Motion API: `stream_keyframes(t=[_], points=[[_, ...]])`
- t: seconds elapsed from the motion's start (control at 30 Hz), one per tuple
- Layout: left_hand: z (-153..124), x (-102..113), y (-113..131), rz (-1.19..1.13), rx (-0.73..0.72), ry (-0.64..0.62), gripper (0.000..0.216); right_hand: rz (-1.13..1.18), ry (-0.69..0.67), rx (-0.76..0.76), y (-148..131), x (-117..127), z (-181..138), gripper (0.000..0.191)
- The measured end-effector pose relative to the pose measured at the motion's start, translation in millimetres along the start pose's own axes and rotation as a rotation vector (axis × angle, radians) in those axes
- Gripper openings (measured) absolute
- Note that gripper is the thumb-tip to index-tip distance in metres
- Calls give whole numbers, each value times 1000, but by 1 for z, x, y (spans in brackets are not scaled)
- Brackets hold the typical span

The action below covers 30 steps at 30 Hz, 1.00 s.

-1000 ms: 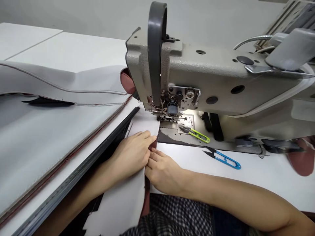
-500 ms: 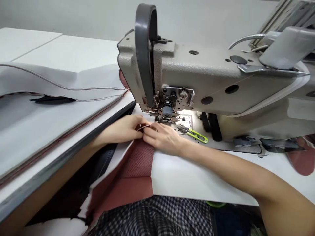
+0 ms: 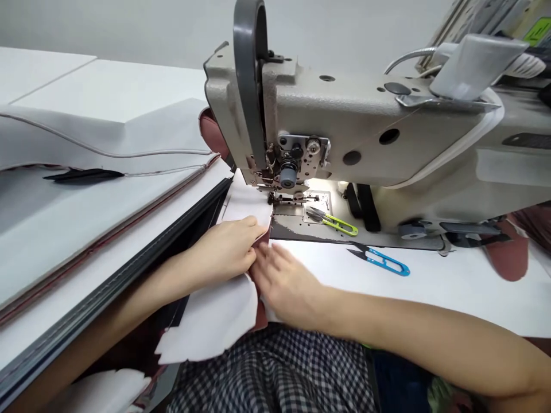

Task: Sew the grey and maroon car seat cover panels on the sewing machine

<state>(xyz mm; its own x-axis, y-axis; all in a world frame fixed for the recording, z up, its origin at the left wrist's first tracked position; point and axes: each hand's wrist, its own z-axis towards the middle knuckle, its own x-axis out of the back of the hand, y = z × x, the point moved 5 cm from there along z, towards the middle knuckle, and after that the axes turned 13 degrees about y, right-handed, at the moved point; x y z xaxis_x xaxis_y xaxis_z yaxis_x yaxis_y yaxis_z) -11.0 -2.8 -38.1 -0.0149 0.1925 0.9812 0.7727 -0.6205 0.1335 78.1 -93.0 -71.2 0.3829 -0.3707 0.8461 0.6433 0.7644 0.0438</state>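
**Inspector:** Where is the piece?

**Operator:** The white-backed panel (image 3: 215, 310) lies over the front of the machine table, and its far end runs under the presser foot (image 3: 286, 198) of a beige industrial sewing machine (image 3: 344, 115). A dark red strip of material (image 3: 260, 315) shows along its folded edge. The rest of that red layer is hidden from me.

**Inspector:** State of your hands?

**Operator:** My left hand (image 3: 226, 249) lies on top of the panel with the fingers together. The thumb is hidden, so I cannot tell whether it pinches. My right hand (image 3: 286, 284) is open, fingers spread against the panel's fold, and it shows blurred. I see no grip there.

**Inspector:** Is the stitching point visible?

**Operator:** No, the foot and its metal fittings cover the needle.

**Inspector:** What else is nearby?

**Operator:** Green-handled thread snips (image 3: 333, 225) lie on the machine bed, right of the foot. Blue-handled thread snips (image 3: 381, 261) lie on the white tabletop (image 3: 456, 304), well apart from my right hand. To my left sit stacked grey panels with piped edges (image 3: 64, 241).
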Motion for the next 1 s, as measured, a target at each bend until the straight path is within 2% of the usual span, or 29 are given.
stream_keyframes(t=[0.1, 0.2, 0.3, 0.43, 0.6, 0.83, 0.93, 1.0], points=[[0, -3, 0, -11, -3, 16, 33, 146, -1, 65, -28, 6, -7, 44], [0, -5, -1, 22, -60, 34, 30, 130, 82, 78, -34, 8, -9, 32], [6, -4, -6, -16, -64, 26, 28, 87, 131, 82, -28, 6, -7, 33], [21, 3, -15, -100, -77, 8, 29, 97, 50, 101, -15, 1, -1, 38], [37, 11, -19, -46, -91, -13, 30, 84, 12, 83, 2, -4, 4, 37], [50, 18, -12, 92, -96, -63, 20, 80, -16, 64, 19, -12, 10, 37], [52, 20, -2, 112, -107, -111, 17, 118, -32, 31, 23, -19, 12, 36], [53, 23, 8, 100, -109, -113, 17, 153, 4, -3, 27, -19, 12, 32]])
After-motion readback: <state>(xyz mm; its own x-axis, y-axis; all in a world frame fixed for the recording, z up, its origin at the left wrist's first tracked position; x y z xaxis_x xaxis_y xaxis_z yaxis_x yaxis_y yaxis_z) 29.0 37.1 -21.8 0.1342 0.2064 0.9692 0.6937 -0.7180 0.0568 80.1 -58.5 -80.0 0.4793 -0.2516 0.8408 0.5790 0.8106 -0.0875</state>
